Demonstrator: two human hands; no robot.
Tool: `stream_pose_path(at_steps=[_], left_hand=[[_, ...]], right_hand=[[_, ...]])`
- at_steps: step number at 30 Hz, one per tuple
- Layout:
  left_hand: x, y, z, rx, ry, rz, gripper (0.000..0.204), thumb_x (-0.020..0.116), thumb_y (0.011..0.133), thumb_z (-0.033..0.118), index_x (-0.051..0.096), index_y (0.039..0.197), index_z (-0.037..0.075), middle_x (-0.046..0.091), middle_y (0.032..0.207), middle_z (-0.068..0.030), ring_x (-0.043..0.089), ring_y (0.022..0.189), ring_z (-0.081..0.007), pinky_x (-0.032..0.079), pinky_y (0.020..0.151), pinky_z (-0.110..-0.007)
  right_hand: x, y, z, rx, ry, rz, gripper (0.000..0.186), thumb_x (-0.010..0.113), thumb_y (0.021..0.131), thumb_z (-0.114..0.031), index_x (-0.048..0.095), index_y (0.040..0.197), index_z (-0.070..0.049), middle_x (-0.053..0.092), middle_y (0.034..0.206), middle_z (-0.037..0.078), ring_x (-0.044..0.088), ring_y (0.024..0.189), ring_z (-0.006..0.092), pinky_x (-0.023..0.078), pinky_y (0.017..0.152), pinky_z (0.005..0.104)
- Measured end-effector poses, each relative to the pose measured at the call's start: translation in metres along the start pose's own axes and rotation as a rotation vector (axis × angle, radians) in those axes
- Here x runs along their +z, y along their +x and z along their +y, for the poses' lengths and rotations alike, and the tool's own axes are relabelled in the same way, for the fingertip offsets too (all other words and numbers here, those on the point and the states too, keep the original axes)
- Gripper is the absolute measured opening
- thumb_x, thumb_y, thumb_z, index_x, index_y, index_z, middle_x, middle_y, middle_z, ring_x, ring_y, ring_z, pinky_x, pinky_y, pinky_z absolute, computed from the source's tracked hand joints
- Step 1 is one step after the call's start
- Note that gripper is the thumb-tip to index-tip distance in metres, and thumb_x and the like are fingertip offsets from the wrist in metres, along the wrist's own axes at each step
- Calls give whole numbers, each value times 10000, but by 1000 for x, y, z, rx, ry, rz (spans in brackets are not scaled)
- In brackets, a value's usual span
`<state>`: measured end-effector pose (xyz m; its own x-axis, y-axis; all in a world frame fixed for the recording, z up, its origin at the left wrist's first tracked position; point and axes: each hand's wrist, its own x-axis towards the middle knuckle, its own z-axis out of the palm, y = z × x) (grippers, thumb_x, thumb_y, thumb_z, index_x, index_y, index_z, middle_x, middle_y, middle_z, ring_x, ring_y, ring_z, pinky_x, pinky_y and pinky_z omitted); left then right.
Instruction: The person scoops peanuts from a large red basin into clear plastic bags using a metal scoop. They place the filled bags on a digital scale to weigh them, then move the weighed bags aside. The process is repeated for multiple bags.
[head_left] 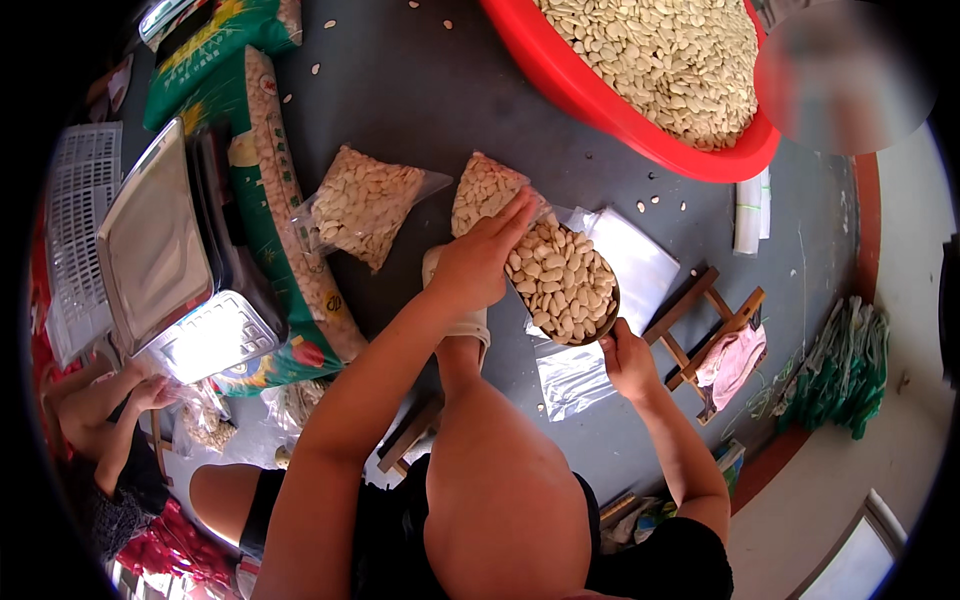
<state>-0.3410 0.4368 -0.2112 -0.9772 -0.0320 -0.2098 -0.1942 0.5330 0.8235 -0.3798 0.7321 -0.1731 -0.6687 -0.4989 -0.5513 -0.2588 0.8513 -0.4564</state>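
A clear plastic bag of pale flat beans [366, 205] lay leftmost. The left hand [483, 255] — fingers extended, together — overlapped a second clear bean-filled plastic bag [484, 188]; any grip could not be told. Just beside it, a rounded, dark-rimmed scoop [616, 312] held loose pale beans [562, 278] — its lower edge clasped by the right hand [630, 362].

Printed matter. Upper sack [200, 75], green: a line of pale yellow characters, slanted across the face. Lower sack [272, 215], green with a clear strip: a small red mark near the strip's top and a yellow emblem near its lower end. Keypad [215, 335] of the scale [158, 240]: key legends unreadable in glare.
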Motion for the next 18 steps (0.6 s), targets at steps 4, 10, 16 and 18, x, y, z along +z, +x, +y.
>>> stream_pose_path(at_steps=[4,10,16,18], left_hand=[[18,-2,9,58,30,-47,920,526,669,-162,270,1478,192,240,1545,7,459,1268,-248,505,869,-319],[11,12,30,137,-103,74,875,534,678,-141,286,1469,140,246,1541,-22,475,1242,-259,495,899,-333],[-33,6,-11,-45,-268,149,876,452,671,-191,291,1468,134,234,1544,-60,359,1349,-279,432,991,-326],[-38,-1,-35,-84,-278,168,874,440,669,-197,298,1465,132,237,1544,-62,374,1338,-282,432,989,-328]], right_hand=[[-11,20,-13,-99,-183,28,225,492,957,-245,447,928,-27,595,669,217,595,634,434,463,542,509],[-53,47,-81,-126,-525,28,220,540,926,-232,492,884,-21,630,704,156,645,615,341,517,525,407],[-97,48,-155,-184,-1009,15,170,577,883,-197,541,822,-42,621,697,100,659,618,236,510,507,349],[-118,35,-168,-96,-858,15,167,581,868,-185,551,832,-25,634,739,118,654,690,306,505,578,393]])
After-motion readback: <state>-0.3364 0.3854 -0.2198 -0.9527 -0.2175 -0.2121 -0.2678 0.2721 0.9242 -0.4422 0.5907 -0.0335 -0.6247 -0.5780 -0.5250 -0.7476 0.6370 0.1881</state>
